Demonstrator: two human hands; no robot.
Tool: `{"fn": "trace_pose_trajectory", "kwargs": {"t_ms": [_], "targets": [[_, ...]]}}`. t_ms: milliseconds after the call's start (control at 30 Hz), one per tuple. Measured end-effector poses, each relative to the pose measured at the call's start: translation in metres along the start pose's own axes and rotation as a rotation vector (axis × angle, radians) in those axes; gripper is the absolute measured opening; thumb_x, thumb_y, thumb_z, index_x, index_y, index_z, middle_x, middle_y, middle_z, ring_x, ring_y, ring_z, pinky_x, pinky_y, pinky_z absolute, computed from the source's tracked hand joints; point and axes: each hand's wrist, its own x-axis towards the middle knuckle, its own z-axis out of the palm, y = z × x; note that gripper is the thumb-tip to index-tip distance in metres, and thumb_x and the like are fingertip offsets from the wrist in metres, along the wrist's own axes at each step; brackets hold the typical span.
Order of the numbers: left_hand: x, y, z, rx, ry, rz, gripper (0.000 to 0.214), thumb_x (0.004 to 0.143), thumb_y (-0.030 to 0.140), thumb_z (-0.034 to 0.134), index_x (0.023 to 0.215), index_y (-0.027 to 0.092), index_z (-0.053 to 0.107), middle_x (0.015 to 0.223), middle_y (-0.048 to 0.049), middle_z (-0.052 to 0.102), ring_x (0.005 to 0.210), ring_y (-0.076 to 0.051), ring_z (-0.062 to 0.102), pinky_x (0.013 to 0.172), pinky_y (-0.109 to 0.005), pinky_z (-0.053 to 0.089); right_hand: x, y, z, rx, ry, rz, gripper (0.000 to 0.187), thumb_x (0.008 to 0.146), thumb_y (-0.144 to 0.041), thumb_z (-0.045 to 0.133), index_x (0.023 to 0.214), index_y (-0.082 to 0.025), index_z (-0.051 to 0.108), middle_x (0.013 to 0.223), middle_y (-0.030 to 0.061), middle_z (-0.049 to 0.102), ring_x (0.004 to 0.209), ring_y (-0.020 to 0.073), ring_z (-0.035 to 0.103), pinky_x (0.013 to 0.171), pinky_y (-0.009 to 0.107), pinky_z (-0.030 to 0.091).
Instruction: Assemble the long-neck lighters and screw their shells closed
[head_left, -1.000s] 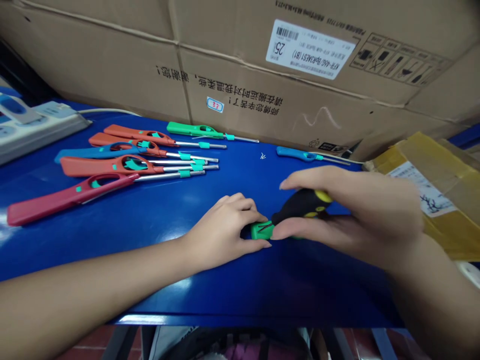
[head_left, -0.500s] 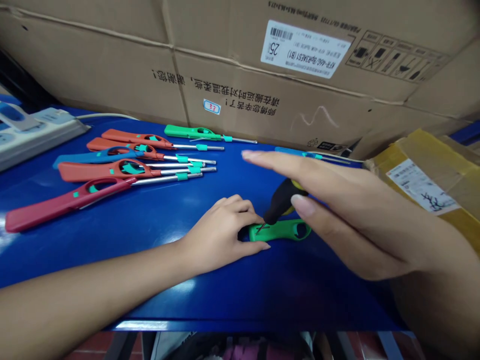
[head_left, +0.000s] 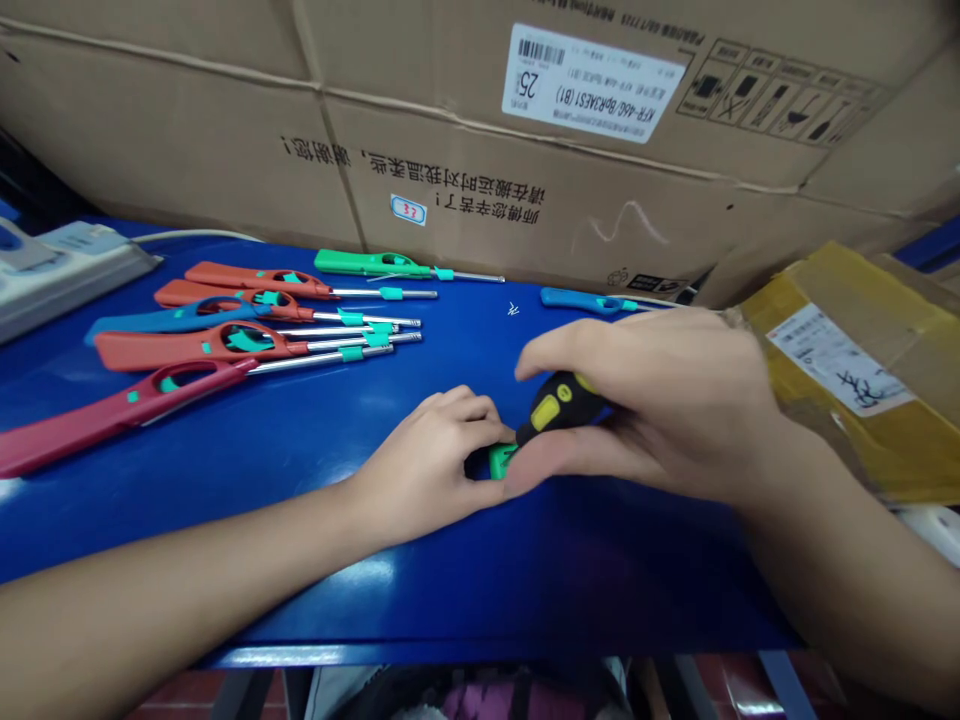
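My left hand [head_left: 431,465] rests on the blue table [head_left: 315,590], its thumb and fingers closed around the end of a green lighter [head_left: 501,460]. Most of that lighter is hidden behind my right hand [head_left: 675,410]. In my right hand, fingers and thumb curl about the black and yellow handle of a screwdriver [head_left: 544,412], which leans over the lighter's end. Its tip is out of sight. To the left lie several long-nosed lighters in red [head_left: 120,410], orange [head_left: 187,345] and blue [head_left: 180,318], with teal triggers and metal tubes.
A large cardboard box [head_left: 450,130] stands along the back. Near it lie another green lighter [head_left: 367,262] and a blue one [head_left: 577,299]. A white power strip [head_left: 75,265] sits at the left, and a yellow-taped carton [head_left: 900,440] at the right.
My right hand has gone from straight, extended fingers to curled ones around the screwdriver handle, now covering more of the green lighter. My left hand keeps its grip. The view has shifted slightly.
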Motion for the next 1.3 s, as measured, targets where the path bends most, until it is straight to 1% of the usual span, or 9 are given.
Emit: {"fn": "trace_pose_trajectory", "kwargs": {"t_ms": [133, 300, 433, 567, 733, 900, 1033, 1167, 1300], "targets": [[-0.0005, -0.0003, 0.0004, -0.012, 0.023, 0.006, 0.024, 0.088, 0.043, 0.071, 0.102, 0.023, 0.073, 0.096, -0.0053, 0.070, 0.101, -0.028, 0.064, 0.094, -0.044, 0.052, -0.0002, -0.0023, 0.0022, 0.117, -0.042, -0.076, 0.043, 0.108, -0.030, 0.034, 0.144, -0.015, 0.050, 0.130, 0.0092, 0.069, 0.114, 0.0187, 0.068, 0.088, 0.028, 0.054], [-0.0013, -0.0011, 0.0020, -0.022, 0.041, 0.002, 0.018, 0.088, 0.040, 0.071, 0.095, 0.023, 0.073, 0.092, -0.0037, 0.068, 0.097, -0.027, 0.064, 0.091, -0.044, 0.052, -0.0011, -0.0009, 0.0043, 0.030, 0.012, -0.062, 0.048, 0.104, -0.055, 0.043, 0.131, -0.020, 0.061, 0.101, 0.0027, 0.075, 0.089, 0.0158, 0.072, 0.075, 0.026, 0.053], [-0.0014, -0.0017, 0.0028, 0.007, 0.036, 0.020, 0.020, 0.089, 0.040, 0.071, 0.099, 0.023, 0.073, 0.099, -0.0052, 0.070, 0.099, -0.027, 0.064, 0.094, -0.045, 0.051, -0.0025, -0.0008, -0.0012, 0.146, -0.101, -0.072, 0.047, 0.108, -0.031, 0.030, 0.152, -0.015, 0.039, 0.133, 0.0102, 0.066, 0.116, 0.0187, 0.066, 0.084, 0.028, 0.054], [-0.0012, -0.0012, 0.0024, 0.000, 0.017, -0.013, 0.022, 0.088, 0.042, 0.072, 0.096, 0.022, 0.073, 0.102, -0.0055, 0.070, 0.104, -0.027, 0.064, 0.094, -0.044, 0.052, -0.0019, -0.0022, -0.0036, -0.040, -0.053, -0.031, 0.039, 0.106, -0.044, 0.043, 0.128, -0.018, 0.062, 0.099, 0.0035, 0.076, 0.087, 0.0177, 0.073, 0.071, 0.028, 0.053], [-0.0011, 0.0004, 0.0015, 0.017, 0.030, 0.005, 0.022, 0.089, 0.042, 0.072, 0.097, 0.022, 0.073, 0.100, -0.0061, 0.070, 0.101, -0.028, 0.064, 0.095, -0.047, 0.051, -0.0023, -0.0032, -0.0045, 0.110, -0.121, -0.083, 0.048, 0.107, -0.028, 0.031, 0.152, -0.012, 0.037, 0.142, 0.0119, 0.062, 0.121, 0.0196, 0.064, 0.090, 0.031, 0.054], [-0.0006, 0.0010, 0.0016, 0.008, 0.009, -0.033, 0.022, 0.087, 0.043, 0.073, 0.099, 0.024, 0.073, 0.096, -0.0043, 0.069, 0.099, -0.027, 0.064, 0.092, -0.044, 0.053, 0.0000, -0.0031, 0.0007, -0.005, -0.052, 0.009, 0.049, 0.104, -0.054, 0.042, 0.132, -0.018, 0.061, 0.100, 0.0061, 0.076, 0.090, 0.0212, 0.073, 0.071, 0.030, 0.053], [-0.0009, -0.0002, 0.0023, -0.005, 0.012, -0.018, 0.021, 0.088, 0.041, 0.072, 0.099, 0.023, 0.073, 0.100, -0.0055, 0.069, 0.099, -0.027, 0.064, 0.090, -0.043, 0.053, 0.0003, -0.0013, 0.0001, 0.104, -0.071, -0.036, 0.046, 0.108, -0.037, 0.035, 0.147, -0.016, 0.046, 0.125, 0.0100, 0.070, 0.106, 0.0206, 0.069, 0.080, 0.030, 0.053], [-0.0013, -0.0008, 0.0031, -0.012, 0.002, -0.039, 0.022, 0.089, 0.042, 0.070, 0.099, 0.022, 0.073, 0.102, -0.0052, 0.069, 0.101, -0.026, 0.063, 0.092, -0.044, 0.053, -0.0013, -0.0007, 0.0007, 0.057, -0.024, -0.030, 0.039, 0.105, -0.048, 0.045, 0.122, -0.019, 0.065, 0.097, 0.0021, 0.075, 0.083, 0.0157, 0.070, 0.070, 0.027, 0.050], [-0.0010, 0.0011, 0.0018, 0.008, 0.008, -0.023, 0.022, 0.089, 0.043, 0.070, 0.097, 0.023, 0.072, 0.099, -0.0051, 0.069, 0.101, -0.028, 0.063, 0.094, -0.047, 0.052, -0.0016, -0.0019, 0.0001, 0.164, -0.069, -0.062, 0.043, 0.108, -0.037, 0.034, 0.140, -0.016, 0.053, 0.119, 0.0083, 0.071, 0.105, 0.0186, 0.068, 0.081, 0.029, 0.052]]}}
